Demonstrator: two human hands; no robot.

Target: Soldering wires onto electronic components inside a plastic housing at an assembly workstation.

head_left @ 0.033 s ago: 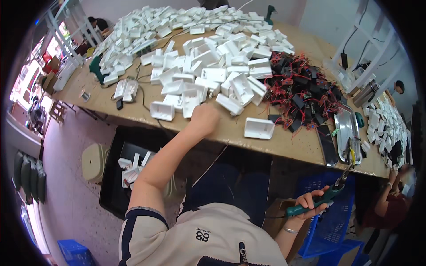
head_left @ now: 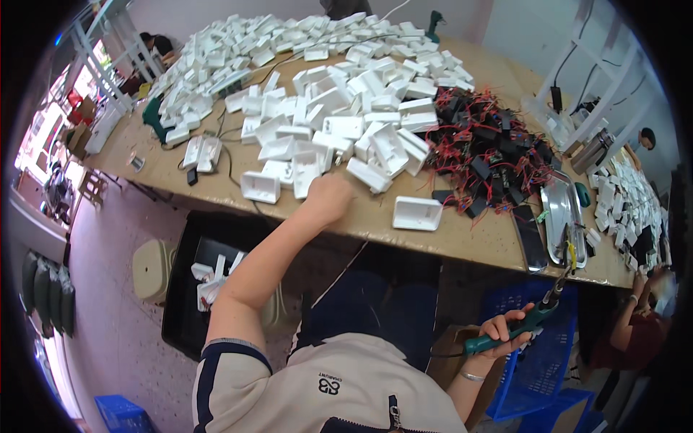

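My left hand (head_left: 328, 200) rests at the table's front edge, its fingers curled closed. It is right beside an open white plastic housing (head_left: 307, 167) in the near part of the heap, and whatever the fingers hold, if anything, is hidden. Low on the right, my right hand (head_left: 501, 334) is wrapped round a green corded soldering gun (head_left: 516, 326), whose metal tip points up and away. A single white housing (head_left: 417, 213) lies apart from the others, to the right of my left hand. Beyond it is a pile of black modules with red wires (head_left: 487, 155).
White housings (head_left: 253, 43) cover much of the brown table (head_left: 476, 249). A phone (head_left: 530, 238) and a metal tray (head_left: 552, 249) lie at the right edge. Below stand a black bin (head_left: 180, 317), a beige stool (head_left: 151, 268) and a blue crate (head_left: 530, 390). Another person's arm (head_left: 622, 325) is at far right.
The view has shifted very slightly. Both hands keep the same pose.
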